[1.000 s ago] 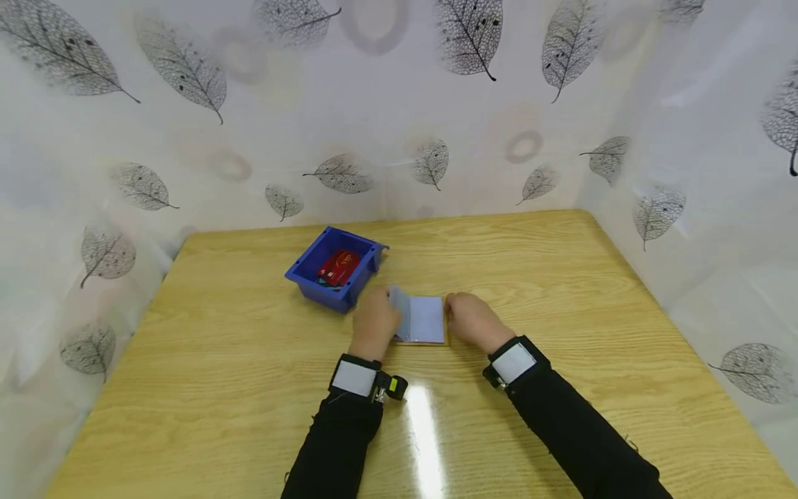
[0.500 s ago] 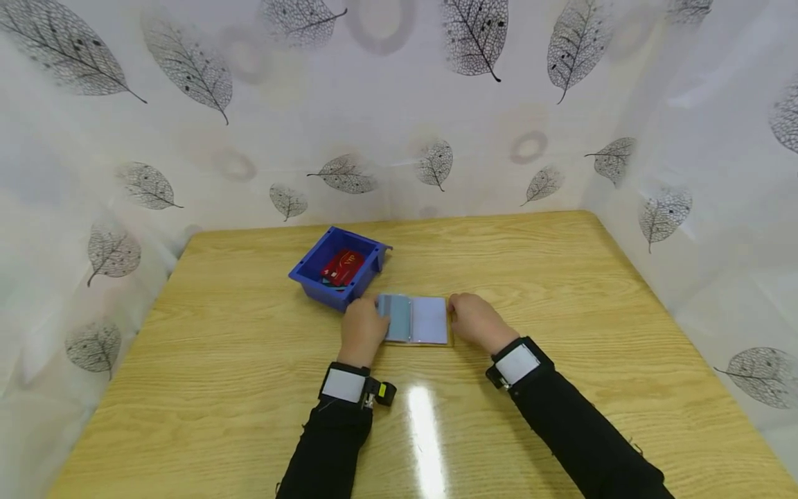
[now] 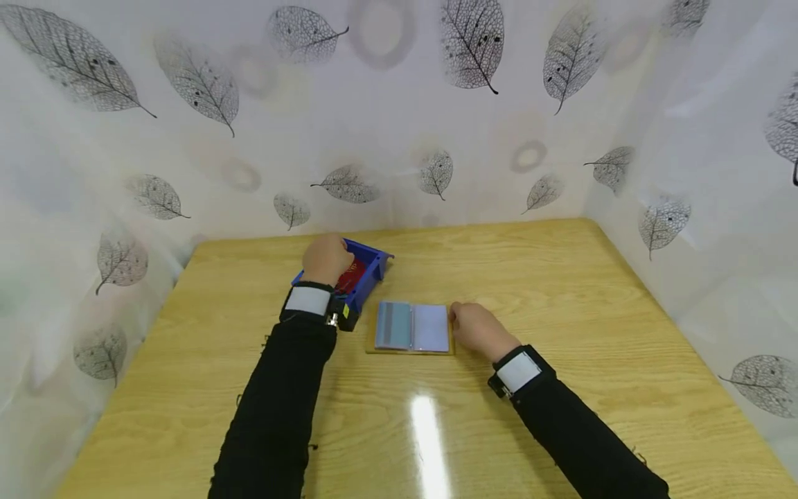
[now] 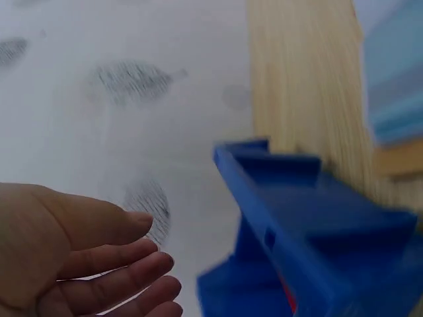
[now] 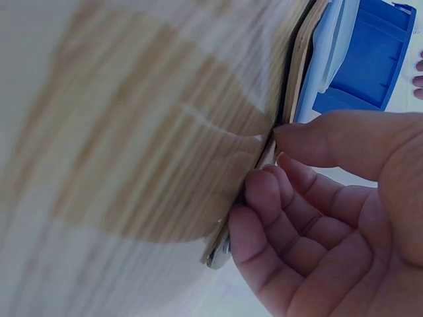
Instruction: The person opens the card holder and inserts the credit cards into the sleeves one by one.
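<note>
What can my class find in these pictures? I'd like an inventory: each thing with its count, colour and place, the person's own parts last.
Plastic bin: 1, blue, far part of the table, left of centre
VIP card: at least 1, red, inside the bin
Card holder: 1, pale blue and white pages, tan edge, open on the table
Table: 1, light wood-grain, under bin and holder
Leaf-print sheeting: pieces unclear, white with grey leaves, around the table
Wrist straps: 2, black with white panels, one per wrist
Sleeves: 2, black, on both arms
Left hand: 1, bare, over the bin
Right hand: 1, bare, pinching the holder's right edge
</note>
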### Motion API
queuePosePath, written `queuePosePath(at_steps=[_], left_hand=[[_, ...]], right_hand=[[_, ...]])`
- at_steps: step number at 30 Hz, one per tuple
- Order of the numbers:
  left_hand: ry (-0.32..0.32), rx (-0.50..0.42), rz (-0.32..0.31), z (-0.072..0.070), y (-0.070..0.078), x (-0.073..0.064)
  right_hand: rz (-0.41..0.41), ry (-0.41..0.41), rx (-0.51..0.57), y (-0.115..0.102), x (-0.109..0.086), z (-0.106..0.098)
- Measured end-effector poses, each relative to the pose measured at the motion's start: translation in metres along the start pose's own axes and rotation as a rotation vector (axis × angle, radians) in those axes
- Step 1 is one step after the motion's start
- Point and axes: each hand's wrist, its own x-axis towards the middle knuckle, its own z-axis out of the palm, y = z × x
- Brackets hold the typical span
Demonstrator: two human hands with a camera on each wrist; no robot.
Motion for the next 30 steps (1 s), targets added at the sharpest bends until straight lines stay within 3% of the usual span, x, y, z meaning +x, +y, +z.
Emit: queuePosePath(at_steps=[5, 9, 12, 17, 21, 30], left_hand=[[-0.171, 0.069, -0.004, 0.018, -0.021, 0.027], [-0.292, 0.099, -0.086, 0.037, -0.029, 0.036], [-0.284, 0.104, -0.182, 0.049, -0.028, 0.041], [-0.221, 0.158, -0.267, 0.061, -0.022, 0.046], [-0.252, 0.188, -0.265, 0.064, -0.017, 0.045], [-0.276, 0.137, -0.208, 0.062, -0.014, 0.041]], right_hand=[[0.007, -0.011, -0.009, 0.002, -0.001, 0.000], [-0.015, -0.027, -0.018, 0.000, -0.003, -0.001], [-0.037, -0.033, -0.036, 0.000, -0.005, -0.002], [-0.046, -0.044, -0.048, -0.002, -0.006, -0.003], [-0.044, -0.060, -0.047, -0.003, -0.007, -0.004], [-0.058, -0.042, -0.067, -0.003, -0.008, -0.003]])
